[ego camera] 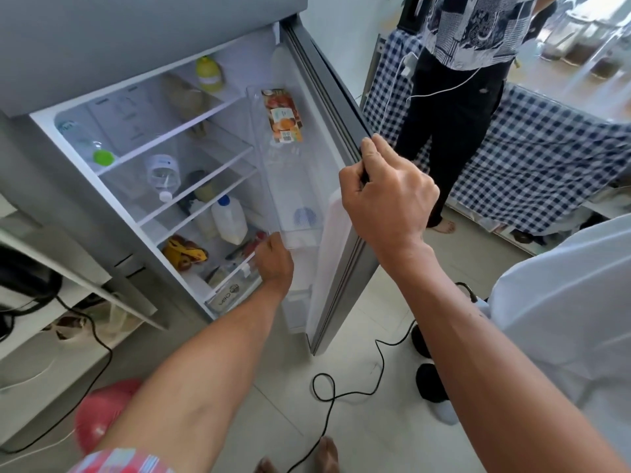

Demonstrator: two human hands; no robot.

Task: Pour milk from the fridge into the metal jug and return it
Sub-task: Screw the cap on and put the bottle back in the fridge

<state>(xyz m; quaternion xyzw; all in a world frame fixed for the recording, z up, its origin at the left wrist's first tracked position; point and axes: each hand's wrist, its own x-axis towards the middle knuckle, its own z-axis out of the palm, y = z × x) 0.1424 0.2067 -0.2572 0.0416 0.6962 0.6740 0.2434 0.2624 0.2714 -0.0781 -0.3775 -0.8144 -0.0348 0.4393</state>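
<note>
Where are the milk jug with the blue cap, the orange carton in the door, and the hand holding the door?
milk jug (pixel 229 218): head view, white body.
orange carton (pixel 282 117): head view, front label.
right hand (pixel 387 196): head view, back of hand.

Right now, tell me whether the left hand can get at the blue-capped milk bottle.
Probably yes: the left hand is already inside the open fridge, beside the milk bottle, with nothing between them.
</note>
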